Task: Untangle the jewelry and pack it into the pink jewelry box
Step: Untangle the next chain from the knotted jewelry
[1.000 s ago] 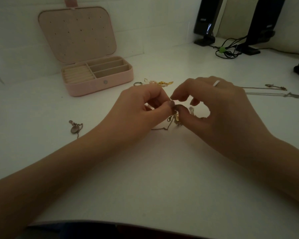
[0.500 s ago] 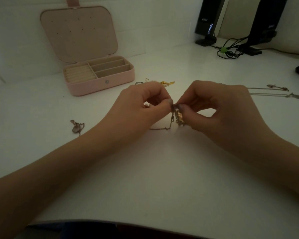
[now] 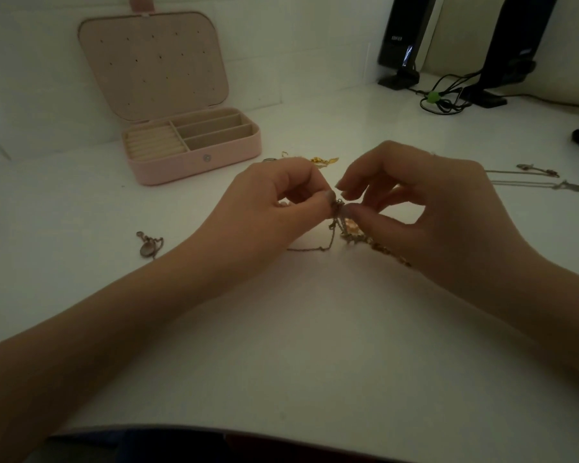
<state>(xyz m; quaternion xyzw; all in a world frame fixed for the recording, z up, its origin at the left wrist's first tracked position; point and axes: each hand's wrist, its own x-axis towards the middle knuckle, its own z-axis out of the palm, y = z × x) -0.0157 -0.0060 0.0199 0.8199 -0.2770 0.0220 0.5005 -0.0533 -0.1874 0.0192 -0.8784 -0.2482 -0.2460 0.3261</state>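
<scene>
The right hand [image 3: 425, 208] has uncurled its upper fingers; both hands, left hand [image 3: 274, 202] included, pinch the tangled chains [image 3: 340, 222] above the tabletop [image 3: 315, 345]. The open pink jewelry box [image 3: 194, 155] looks empty: packing remains.

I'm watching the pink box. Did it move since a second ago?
No. The pink jewelry box sits open at the same spot against the white wall; only the camera shifted a little.
</scene>
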